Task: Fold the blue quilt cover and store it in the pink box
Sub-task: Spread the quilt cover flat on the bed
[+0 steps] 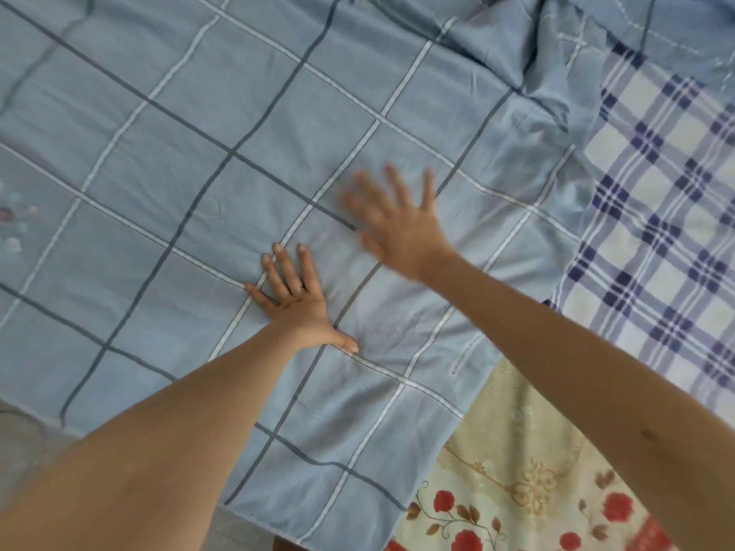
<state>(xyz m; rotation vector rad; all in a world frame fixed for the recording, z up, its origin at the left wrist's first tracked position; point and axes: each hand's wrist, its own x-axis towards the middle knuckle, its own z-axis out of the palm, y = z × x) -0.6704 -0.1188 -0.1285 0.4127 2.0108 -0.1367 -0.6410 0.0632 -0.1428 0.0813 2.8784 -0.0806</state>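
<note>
The blue quilt cover (207, 161), checked with white and dark grey lines, lies spread flat over most of the bed and is bunched into wrinkles at the top right. My left hand (296, 300) presses flat on it near the middle, fingers straight and spread, a ring on one finger. Just up and to the right, my right hand (397, 224) lies over the cover with fingers spread; it is motion-blurred. Neither hand holds anything. No pink box is in view.
A cream sheet with purple plaid (660, 216) shows under the cover at the right. A cream cloth with red roses (529, 483) covers the bottom right. A strip of pale floor (20, 431) shows at the lower left.
</note>
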